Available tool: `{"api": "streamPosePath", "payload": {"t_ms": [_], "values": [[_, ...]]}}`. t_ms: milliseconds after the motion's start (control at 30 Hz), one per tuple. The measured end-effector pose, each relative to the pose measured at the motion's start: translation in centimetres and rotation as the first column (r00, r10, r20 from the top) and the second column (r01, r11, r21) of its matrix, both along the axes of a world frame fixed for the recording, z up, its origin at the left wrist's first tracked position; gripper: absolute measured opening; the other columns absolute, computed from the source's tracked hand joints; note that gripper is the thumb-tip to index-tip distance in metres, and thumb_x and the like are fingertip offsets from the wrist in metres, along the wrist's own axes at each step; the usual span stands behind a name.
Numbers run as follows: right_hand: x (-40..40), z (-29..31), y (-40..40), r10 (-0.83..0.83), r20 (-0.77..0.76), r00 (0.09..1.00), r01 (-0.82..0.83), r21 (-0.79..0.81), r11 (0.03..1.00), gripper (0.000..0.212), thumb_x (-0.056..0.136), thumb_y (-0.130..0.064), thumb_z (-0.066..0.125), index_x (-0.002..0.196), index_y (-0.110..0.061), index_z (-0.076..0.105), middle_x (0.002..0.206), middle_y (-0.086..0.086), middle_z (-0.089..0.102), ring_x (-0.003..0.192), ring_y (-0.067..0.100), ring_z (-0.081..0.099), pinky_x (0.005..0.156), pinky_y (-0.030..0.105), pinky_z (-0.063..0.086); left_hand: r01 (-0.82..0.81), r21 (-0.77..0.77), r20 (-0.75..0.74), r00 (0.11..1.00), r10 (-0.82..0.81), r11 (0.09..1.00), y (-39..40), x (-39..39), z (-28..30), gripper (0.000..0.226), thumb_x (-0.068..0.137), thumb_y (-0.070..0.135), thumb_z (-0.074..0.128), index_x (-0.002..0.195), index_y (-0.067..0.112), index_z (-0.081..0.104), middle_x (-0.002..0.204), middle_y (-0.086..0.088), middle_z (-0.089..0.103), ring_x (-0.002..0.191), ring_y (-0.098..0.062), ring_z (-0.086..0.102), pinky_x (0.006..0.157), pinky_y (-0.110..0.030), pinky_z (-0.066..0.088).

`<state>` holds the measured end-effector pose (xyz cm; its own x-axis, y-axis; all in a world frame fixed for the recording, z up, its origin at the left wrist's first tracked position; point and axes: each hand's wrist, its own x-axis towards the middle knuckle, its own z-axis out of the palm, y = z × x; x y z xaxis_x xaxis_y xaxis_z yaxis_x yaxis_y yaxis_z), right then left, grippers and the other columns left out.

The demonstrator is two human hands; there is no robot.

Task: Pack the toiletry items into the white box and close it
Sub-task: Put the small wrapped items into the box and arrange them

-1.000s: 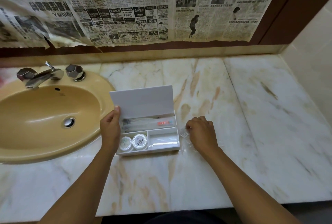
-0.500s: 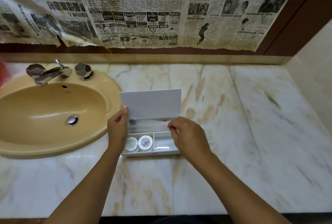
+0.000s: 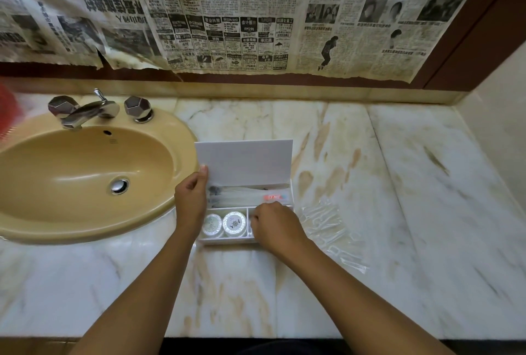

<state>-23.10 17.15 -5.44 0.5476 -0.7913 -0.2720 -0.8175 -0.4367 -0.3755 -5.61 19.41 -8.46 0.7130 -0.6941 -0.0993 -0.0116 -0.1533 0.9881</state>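
Between my two hands, my left hand (image 3: 190, 203) and my right hand (image 3: 274, 226), I count one white box (image 3: 244, 192) with one raised lid (image 3: 244, 161). Beside my left hand are two round tins (image 3: 224, 224); above my right, one wrapped long item (image 3: 250, 198); to its right, one clear wrapper (image 3: 330, 229).

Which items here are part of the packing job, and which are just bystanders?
Job:
white box, lid up
two round white containers, front-left compartment
long wrapped items, rear compartment
left hand at the lid's edge
right hand over the front-right compartment

Lying about:
clear plastic wrapper, right of the box
sink
tap
newspaper on the wall
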Motion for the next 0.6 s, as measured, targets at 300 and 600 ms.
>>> {"api": "streamPosePath", "payload": {"t_ms": [300,600], "values": [[-1.8,1.9,-0.8,-0.034,0.213,0.976,0.036,-0.006,0.999,0.021,0.087,-0.019,0.049,0.073,-0.016,0.063,0.078,0.006,0.067,0.068,0.024,0.053,0.059,0.027,0.038,0.002,-0.003,-0.004,1.0,-0.002,1.0,0.0,0.0,-0.1,0.056,0.103,0.031,0.055,0.067,-0.009,0.038,0.072,-0.01,0.033,0.07,-0.023,0.027,0.059,-0.029,0.027],[-6.7,0.4,-4.8,-0.285,0.159,0.945,0.298,-0.06,0.953,0.027,0.092,-0.009,0.051,0.112,-0.016,0.067,0.113,0.004,0.063,0.099,0.021,0.059,0.084,0.03,0.048,-0.001,0.008,0.004,1.0,0.001,1.0,0.0,0.0,-0.2,0.058,0.103,0.033,0.055,0.067,-0.009,0.038,0.072,-0.009,0.033,0.07,-0.023,0.027,0.062,-0.031,0.026]]}}
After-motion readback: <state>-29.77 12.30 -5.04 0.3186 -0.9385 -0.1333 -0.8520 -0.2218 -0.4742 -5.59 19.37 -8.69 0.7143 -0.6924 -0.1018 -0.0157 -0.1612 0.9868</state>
